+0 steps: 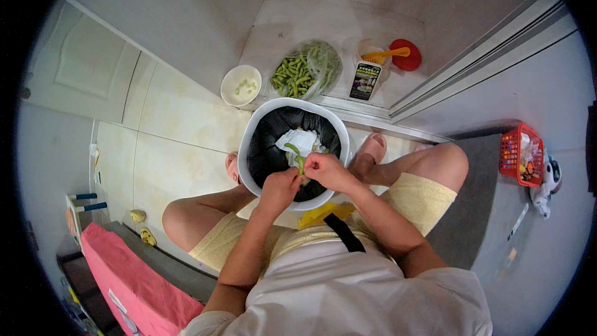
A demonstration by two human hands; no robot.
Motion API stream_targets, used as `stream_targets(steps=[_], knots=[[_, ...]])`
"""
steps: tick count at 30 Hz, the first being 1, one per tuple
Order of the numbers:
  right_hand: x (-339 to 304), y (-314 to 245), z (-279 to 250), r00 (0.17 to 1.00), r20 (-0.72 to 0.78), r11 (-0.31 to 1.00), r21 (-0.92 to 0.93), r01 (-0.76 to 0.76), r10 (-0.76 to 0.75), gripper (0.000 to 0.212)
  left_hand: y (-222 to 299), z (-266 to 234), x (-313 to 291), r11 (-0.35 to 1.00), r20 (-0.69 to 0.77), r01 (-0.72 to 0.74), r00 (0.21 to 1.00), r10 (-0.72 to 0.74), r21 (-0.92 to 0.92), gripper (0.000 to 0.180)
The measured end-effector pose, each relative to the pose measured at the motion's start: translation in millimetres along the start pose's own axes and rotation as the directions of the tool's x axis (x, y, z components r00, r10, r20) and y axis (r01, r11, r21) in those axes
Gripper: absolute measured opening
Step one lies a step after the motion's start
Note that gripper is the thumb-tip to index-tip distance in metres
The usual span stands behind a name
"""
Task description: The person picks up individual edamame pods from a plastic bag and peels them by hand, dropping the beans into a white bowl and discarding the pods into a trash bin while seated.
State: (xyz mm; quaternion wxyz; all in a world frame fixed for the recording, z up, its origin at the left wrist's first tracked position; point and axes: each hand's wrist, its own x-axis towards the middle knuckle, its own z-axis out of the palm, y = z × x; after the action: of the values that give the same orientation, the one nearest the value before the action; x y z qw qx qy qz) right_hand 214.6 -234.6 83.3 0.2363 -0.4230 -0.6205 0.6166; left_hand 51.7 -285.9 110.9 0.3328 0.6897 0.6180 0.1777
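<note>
Evidently, in the head view, the left hand (280, 189) and right hand (327, 172) pinch one green pod (301, 165) over one lined bin (261, 143), frame centre. Progress appears early: several pale beans (246, 87) occupy one bowl (227, 87), upper left of centre; one bag (328, 62), upper centre, holds pods (290, 77) too crowded to count.

Slim green bean pod (300, 164), held between both hands (281, 188) (328, 172), free end pointing forward.

The pale yellow shorts (424, 200) have a textured weave. Meeting the shorts at the waist is a loose, off-white, short-sleeved shirt (367, 292); a flat black strap (344, 233) slants across the shorts' front. Beyond the shorts' hems, bare legs (214, 203) end in pink slippers (373, 148).
</note>
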Motion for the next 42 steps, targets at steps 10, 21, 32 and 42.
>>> stream_targets(steps=[10, 21, 32, 42], knots=[[5, -30, -1, 0.964, 0.129, 0.775, 0.574, -0.264, 0.233, 0.012, 5, -19, 11, 0.382, 0.411, 0.436, 0.899, -0.151, -0.815, 0.025], [3, -47, -17, 0.920, 0.329, 0.676, 0.631, -0.381, 0.212, 0.007, -6, -29, 11, 0.255, 0.506, 0.474, 0.859, 0.075, -0.843, 0.031], [4, -34, -16, 0.966, 0.181, 0.810, 0.528, -0.256, 0.187, 0.015, 6, -27, 9, 0.513, 0.460, 0.396, 0.888, -0.003, -0.761, 0.030], [7, -22, 3, 0.993, -0.059, 0.970, 0.227, -0.089, 0.105, 0.012, 3, 10, 14, -0.001, 0.361, 0.363, 0.925, -0.119, -0.932, 0.032]])
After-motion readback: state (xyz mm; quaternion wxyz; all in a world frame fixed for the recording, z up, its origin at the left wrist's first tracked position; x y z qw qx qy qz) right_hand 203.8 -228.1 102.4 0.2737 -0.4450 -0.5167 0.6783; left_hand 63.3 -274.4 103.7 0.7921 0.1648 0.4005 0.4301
